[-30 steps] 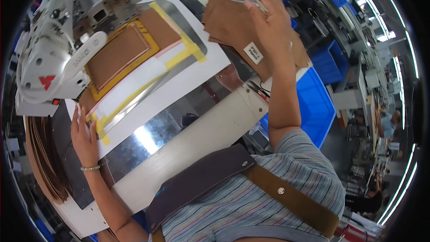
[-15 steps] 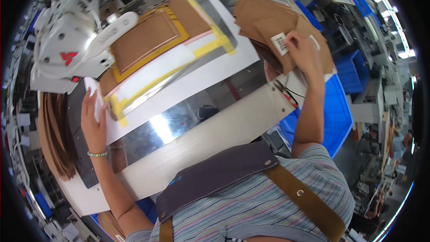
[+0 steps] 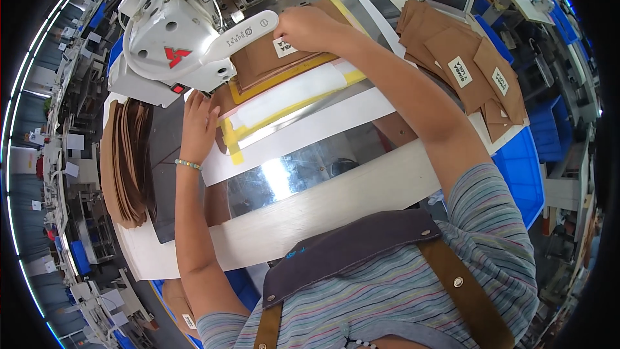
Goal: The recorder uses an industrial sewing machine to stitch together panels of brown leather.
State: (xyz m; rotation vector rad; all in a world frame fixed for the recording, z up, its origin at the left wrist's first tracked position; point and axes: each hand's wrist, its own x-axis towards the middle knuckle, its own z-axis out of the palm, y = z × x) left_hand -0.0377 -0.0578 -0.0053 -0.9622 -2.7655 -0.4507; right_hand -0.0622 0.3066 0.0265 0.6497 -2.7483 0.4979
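My right hand [image 3: 307, 26] has curled fingers gripping a brown piece with a white label [image 3: 261, 64] over the yellow-edged template [image 3: 287, 87] under the white sewing machine head [image 3: 165, 39]. My left hand [image 3: 197, 123], fingers slightly bent and apart, rests at the template's left end, just below the machine head; its fingertips are partly hidden. A white padded strip [image 3: 287, 97] with yellow tape lies along the template's front, on a white sheet [image 3: 355, 103].
Stacks of labelled brown pieces [image 3: 445, 48] lie at the right beside a blue bin [image 3: 523, 174]. Long brown strips [image 3: 126, 161] lie at the left. A metal plate [image 3: 278, 178] and pale table edge [image 3: 323, 200] are in front. Other workstations surround the table.
My right hand moved from the right-hand stack onto the template with a labelled piece. The white paper flap by my left hand no longer shows. The view has swung left.
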